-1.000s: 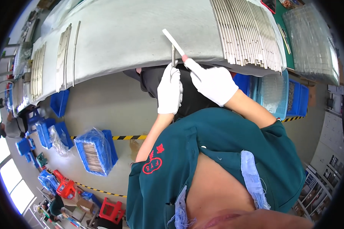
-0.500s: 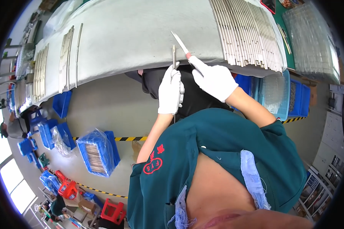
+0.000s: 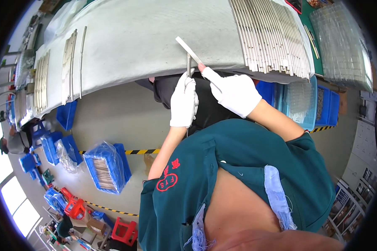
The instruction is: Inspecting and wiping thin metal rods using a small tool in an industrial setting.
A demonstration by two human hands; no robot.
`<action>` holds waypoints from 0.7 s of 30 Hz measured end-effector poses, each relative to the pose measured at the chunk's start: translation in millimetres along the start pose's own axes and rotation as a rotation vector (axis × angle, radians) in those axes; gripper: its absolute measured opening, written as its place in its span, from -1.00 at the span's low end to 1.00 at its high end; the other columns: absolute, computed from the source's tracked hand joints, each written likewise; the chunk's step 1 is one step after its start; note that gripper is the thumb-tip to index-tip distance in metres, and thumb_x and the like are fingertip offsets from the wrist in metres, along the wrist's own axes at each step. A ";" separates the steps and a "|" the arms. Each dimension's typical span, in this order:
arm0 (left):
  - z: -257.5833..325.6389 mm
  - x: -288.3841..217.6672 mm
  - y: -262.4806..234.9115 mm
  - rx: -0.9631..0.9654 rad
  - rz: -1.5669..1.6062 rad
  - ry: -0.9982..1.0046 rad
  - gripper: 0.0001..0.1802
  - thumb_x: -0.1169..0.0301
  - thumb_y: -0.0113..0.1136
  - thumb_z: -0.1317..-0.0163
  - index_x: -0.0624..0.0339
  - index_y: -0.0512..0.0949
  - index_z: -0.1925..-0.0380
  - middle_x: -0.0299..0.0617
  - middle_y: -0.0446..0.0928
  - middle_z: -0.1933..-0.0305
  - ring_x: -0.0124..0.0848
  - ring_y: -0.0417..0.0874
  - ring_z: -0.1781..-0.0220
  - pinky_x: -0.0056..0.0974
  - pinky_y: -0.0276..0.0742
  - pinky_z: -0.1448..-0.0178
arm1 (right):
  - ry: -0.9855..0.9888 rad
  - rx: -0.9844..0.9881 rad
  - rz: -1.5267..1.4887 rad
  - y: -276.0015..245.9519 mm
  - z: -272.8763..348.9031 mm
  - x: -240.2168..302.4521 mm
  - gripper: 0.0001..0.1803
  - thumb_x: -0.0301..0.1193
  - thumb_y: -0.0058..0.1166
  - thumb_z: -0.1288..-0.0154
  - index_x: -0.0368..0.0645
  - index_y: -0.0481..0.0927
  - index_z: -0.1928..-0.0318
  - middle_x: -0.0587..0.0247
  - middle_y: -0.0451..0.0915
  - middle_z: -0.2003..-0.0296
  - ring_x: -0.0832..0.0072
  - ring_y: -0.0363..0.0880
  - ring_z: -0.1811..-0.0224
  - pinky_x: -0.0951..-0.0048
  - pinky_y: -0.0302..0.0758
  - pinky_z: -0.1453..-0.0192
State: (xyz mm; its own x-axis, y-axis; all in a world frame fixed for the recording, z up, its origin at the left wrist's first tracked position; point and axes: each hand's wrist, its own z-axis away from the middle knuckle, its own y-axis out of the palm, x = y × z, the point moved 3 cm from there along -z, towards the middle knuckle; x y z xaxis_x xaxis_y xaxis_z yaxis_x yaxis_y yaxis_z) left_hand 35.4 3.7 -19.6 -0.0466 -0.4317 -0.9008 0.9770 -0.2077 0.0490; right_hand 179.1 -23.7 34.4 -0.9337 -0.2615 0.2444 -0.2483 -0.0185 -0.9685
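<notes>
My left hand (image 3: 183,102), in a white glove, is closed around a thin metal rod (image 3: 188,66) held lengthwise, its far end showing just past the fingers. My right hand (image 3: 238,93) wears a white glove with a bare fingertip. It grips a flat pale strip (image 3: 187,49), whose exact kind I cannot tell. The strip slants to the far left and crosses the rod's far end; whether they touch is unclear. Both hands are at the near edge of a table (image 3: 155,42) with a grey-white cover.
Many metal rods (image 3: 268,37) lie side by side on the table's right. Smaller groups of rods (image 3: 69,62) lie at the left. Stacked clear plastic trays (image 3: 341,46) stand far right. Blue bins (image 3: 329,106) are below the table; a plastic-lined blue crate (image 3: 121,167) sits on the floor.
The pale strip has swung left and now shows its broad face, crossing the rod's end. Both hands have moved slightly left, and the rod's tip sits a little lower.
</notes>
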 end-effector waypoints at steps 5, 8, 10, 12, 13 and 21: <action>0.6 -3.8 -0.6 -0.006 0.066 0.004 -0.61 0.36 -0.06 -0.30 0.22 0.36 -0.11 -0.40 0.29 0.67 -0.66 0.22 0.72 -0.50 0.16 0.65 | 0.043 0.022 0.001 4.7 -1.4 1.3 -0.37 -0.36 -0.10 -0.22 0.07 0.14 -0.32 0.32 0.39 0.79 0.39 0.37 0.81 0.37 0.32 0.71; 3.4 -7.2 -1.0 0.054 0.086 -0.036 -0.63 0.37 -0.06 -0.31 0.24 0.38 -0.09 -0.41 0.29 0.67 -0.68 0.22 0.72 -0.51 0.15 0.66 | 0.014 0.012 -0.015 9.2 4.7 -4.8 -0.36 -0.36 -0.11 -0.21 0.06 0.11 -0.33 0.31 0.43 0.76 0.38 0.41 0.79 0.36 0.36 0.68; -2.2 -6.4 -2.0 0.049 0.084 -0.007 -0.65 0.36 -0.07 -0.31 0.20 0.41 -0.07 -0.42 0.29 0.71 -0.68 0.17 0.79 -0.52 0.09 0.72 | 0.057 -0.096 -0.111 6.5 -1.6 -7.2 -0.41 -0.38 -0.11 -0.22 0.03 0.18 -0.30 0.20 0.45 0.70 0.32 0.42 0.75 0.32 0.40 0.61; 2.7 -16.3 -5.1 0.099 0.087 -0.076 -0.65 0.37 -0.07 -0.31 0.18 0.42 -0.07 -0.42 0.30 0.72 -0.67 0.15 0.81 -0.52 0.06 0.74 | 0.094 -0.101 -0.087 11.9 -8.1 -17.1 -0.44 -0.39 -0.09 -0.21 0.01 0.23 -0.26 0.13 0.51 0.62 0.29 0.47 0.69 0.30 0.43 0.57; 3.2 -20.7 -7.2 0.151 0.086 -0.147 -0.65 0.37 -0.07 -0.30 0.16 0.42 -0.07 -0.41 0.31 0.73 -0.67 0.12 0.83 -0.52 0.03 0.75 | -0.036 -0.146 -0.043 13.9 -2.8 -20.2 -0.46 -0.37 -0.08 -0.21 -0.01 0.25 -0.24 0.08 0.54 0.56 0.26 0.49 0.64 0.29 0.44 0.54; -8.3 -24.8 -37.0 0.123 -0.084 -0.112 -0.73 0.36 0.06 -0.24 0.15 0.54 0.08 -0.46 0.32 0.64 -0.71 0.20 0.70 -0.55 0.09 0.63 | 0.095 0.027 -0.111 -1.0 24.2 -23.9 -0.57 -0.33 -0.11 -0.24 -0.06 0.37 -0.14 0.14 0.59 0.43 0.33 0.44 0.75 0.32 0.38 0.64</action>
State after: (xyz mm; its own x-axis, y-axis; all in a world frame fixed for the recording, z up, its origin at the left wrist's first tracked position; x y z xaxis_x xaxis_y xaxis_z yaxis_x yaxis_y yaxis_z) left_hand 2.1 29.3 -2.7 -0.1562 -0.5018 -0.8508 0.9361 -0.3500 0.0346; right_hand 207.9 -40.8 28.4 -0.9217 -0.1635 0.3518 -0.3452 -0.0685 -0.9360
